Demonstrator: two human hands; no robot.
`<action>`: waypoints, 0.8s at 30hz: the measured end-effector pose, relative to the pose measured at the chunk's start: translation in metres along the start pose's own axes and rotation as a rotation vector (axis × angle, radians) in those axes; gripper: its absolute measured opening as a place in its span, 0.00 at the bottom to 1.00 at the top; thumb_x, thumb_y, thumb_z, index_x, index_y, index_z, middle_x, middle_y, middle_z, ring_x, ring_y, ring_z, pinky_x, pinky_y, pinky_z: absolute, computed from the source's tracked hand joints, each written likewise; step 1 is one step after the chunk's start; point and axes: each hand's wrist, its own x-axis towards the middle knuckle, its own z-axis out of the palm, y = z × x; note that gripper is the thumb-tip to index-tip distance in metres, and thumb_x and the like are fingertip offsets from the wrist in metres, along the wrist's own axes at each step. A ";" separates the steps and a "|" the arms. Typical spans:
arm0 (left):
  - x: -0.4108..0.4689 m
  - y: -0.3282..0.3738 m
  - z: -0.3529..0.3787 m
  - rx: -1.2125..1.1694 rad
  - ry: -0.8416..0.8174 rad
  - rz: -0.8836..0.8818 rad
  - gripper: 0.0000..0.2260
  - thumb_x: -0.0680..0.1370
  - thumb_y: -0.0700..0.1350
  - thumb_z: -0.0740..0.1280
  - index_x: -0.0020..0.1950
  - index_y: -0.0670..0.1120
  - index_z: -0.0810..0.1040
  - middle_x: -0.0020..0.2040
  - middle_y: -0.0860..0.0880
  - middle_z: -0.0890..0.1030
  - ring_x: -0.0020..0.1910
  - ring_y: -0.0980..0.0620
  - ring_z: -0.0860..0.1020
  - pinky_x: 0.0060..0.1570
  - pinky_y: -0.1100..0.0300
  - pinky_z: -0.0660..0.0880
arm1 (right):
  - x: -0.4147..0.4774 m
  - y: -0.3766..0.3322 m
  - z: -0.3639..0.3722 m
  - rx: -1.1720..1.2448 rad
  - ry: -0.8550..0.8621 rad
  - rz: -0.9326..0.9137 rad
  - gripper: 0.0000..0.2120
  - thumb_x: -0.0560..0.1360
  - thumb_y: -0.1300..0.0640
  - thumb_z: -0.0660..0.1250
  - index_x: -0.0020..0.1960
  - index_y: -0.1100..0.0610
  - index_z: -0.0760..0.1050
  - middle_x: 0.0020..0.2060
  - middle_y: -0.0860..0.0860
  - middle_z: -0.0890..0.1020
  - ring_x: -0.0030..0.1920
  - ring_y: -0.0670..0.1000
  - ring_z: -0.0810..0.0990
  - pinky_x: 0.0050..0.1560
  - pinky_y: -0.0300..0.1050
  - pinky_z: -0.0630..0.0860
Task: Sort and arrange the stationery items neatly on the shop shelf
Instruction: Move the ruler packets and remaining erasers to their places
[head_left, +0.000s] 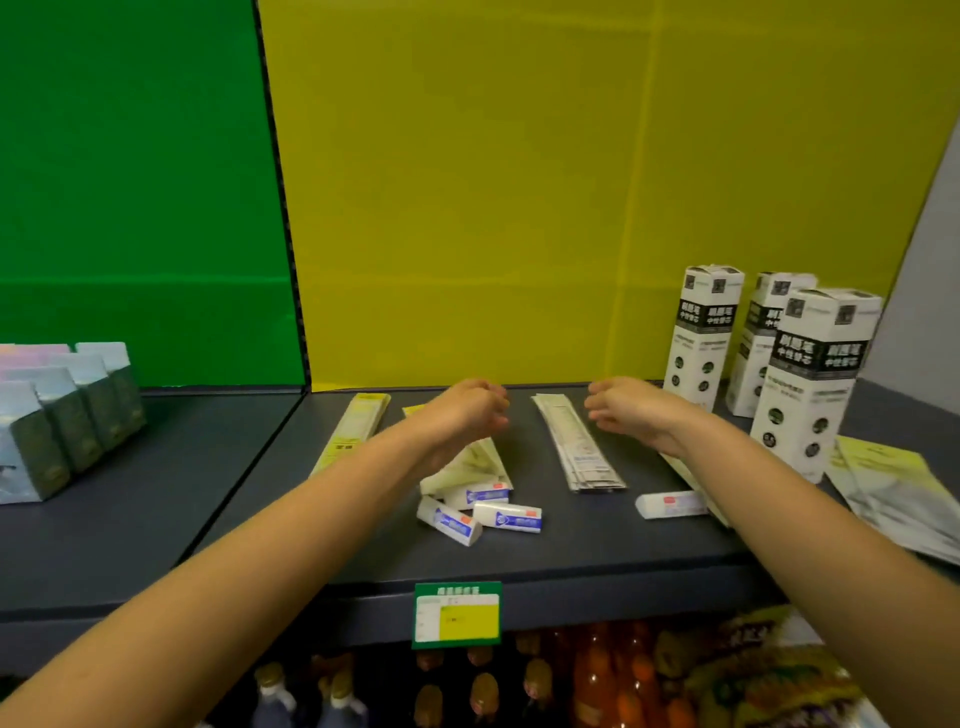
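Head view. A dark grey metal shelf (260, 519) backed by green and yellow panels.

The left hand (467, 410) hangs above a fanned heap of pale yellow-green flat packets (470, 465). Its fingers are loosely curled and somewhat blurred, with nothing seen in them. The right hand (628, 410) hangs opposite, fingers relaxed and part-spread, also holding nothing. Between the two hands, touched by neither, lies a squared stack of long white paper sleeves (576, 447).

A long yellow flat packet (358, 426) lies alone to the left of the heap. Three white wedge-shaped erasers with blue print (483, 512) lie jumbled against the front of the heap. A fourth white eraser (670, 504) lies apart, by the right forearm.

Three tall white-and-black cartons (701, 332) stand upright at the right rear. Loose pale yellow sheets or packets (893, 488) overlap at the far right.

Blue-and-green boxes (67, 410) stand in rows at the left. A green-and-yellow price tag (457, 614) hangs on the shelf edge, above bottles (587, 675) on the shelf below.

Judged state of the task: partway. The cartons, the boxes and the white sleeves look ordered. The erasers, the fanned heap and the far-right packets remain to be gathered and squared.
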 end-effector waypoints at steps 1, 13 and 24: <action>0.006 0.003 0.011 0.023 -0.003 -0.041 0.07 0.77 0.32 0.57 0.45 0.39 0.73 0.41 0.45 0.72 0.42 0.52 0.72 0.46 0.61 0.71 | 0.003 0.005 -0.003 0.056 -0.015 0.038 0.19 0.78 0.67 0.57 0.68 0.66 0.64 0.66 0.62 0.70 0.66 0.57 0.70 0.70 0.49 0.65; 0.056 0.001 0.082 -0.012 0.054 -0.136 0.18 0.81 0.44 0.52 0.66 0.36 0.68 0.66 0.36 0.72 0.63 0.43 0.72 0.64 0.52 0.66 | 0.022 0.010 0.001 0.314 -0.158 0.079 0.15 0.76 0.69 0.54 0.61 0.67 0.70 0.52 0.57 0.76 0.55 0.54 0.74 0.61 0.45 0.71; 0.040 -0.016 0.095 -0.260 -0.019 -0.165 0.22 0.82 0.50 0.49 0.74 0.42 0.57 0.73 0.44 0.64 0.72 0.49 0.63 0.65 0.57 0.65 | -0.004 0.025 -0.009 0.625 -0.403 0.065 0.26 0.81 0.50 0.51 0.74 0.62 0.54 0.73 0.58 0.62 0.72 0.53 0.64 0.70 0.47 0.63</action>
